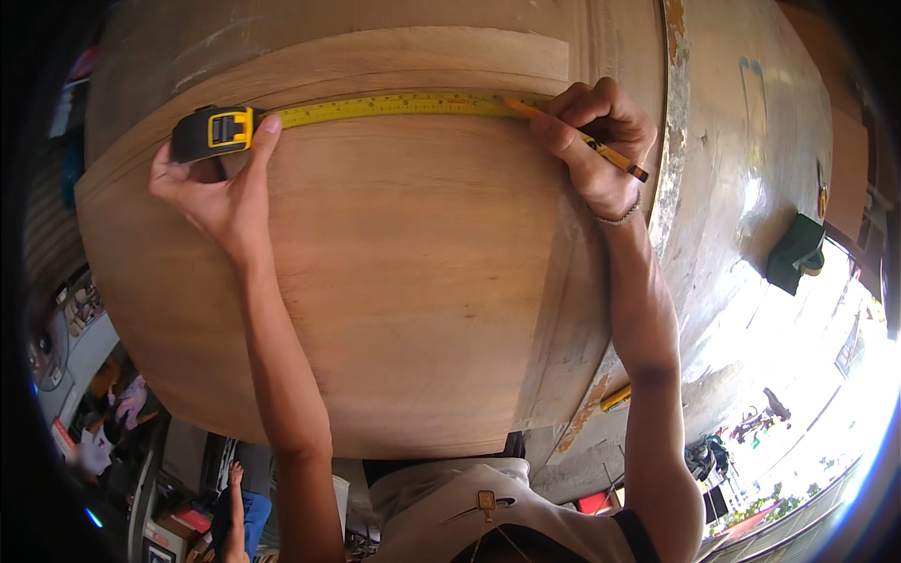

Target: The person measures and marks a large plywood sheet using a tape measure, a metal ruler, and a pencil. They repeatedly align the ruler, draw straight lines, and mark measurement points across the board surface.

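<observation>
My left hand is closed around a black and yellow tape measure, with the thumb by the mouth of its case. The yellow blade runs out to the right across a wooden sheet. At the blade's far right, my right hand pinches a yellow and black pencil. The pencil's tip points left and lies at the blade; whether it touches the wood I cannot tell. My right fingers cover the blade's end.
A scuffed strip divides the work surface right of the sheet. A dark green object lies at the far right. Near my right elbow is a yellow tool. Other people are at the lower left, one in blue.
</observation>
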{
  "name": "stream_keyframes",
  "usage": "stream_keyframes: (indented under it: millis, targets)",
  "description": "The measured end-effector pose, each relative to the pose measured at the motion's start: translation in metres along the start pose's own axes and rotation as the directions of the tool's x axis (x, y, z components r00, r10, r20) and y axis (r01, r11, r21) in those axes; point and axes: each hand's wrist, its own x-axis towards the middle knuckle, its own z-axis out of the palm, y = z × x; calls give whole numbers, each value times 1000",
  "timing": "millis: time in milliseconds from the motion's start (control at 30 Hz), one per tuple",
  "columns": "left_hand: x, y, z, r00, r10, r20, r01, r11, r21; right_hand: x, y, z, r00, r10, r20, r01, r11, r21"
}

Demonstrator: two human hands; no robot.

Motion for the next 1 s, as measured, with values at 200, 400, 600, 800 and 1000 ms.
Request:
stream_keyframes:
  millis: [200, 400, 600, 800, 1000]
  targets:
    - [0, 3, -3, 998, 41, 52, -50, 983, 177, 3, -13, 12, 985, 134, -111, -138, 990, -26]
    - [-1, -2, 0, 1000, 30, -1, -30, 995, 92, 3, -4, 7, 997, -72, 4, 71, 973, -219]
    - [1, -8, -7, 1000, 5, 28, -7, 995, 97, 1, -2, 10, 993, -121, 16, 119, 943, -311]
    - [1, -8, -7, 1000, 4, 30, -10, 983, 185, 3, -1, 9, 988, -145, 49, 153, 921, -359]
    - [0, -8, -5, 999, 40, 32, -46, 980, 196, 0, -2, 12, 993, -114, -27, 103, 959, -264]
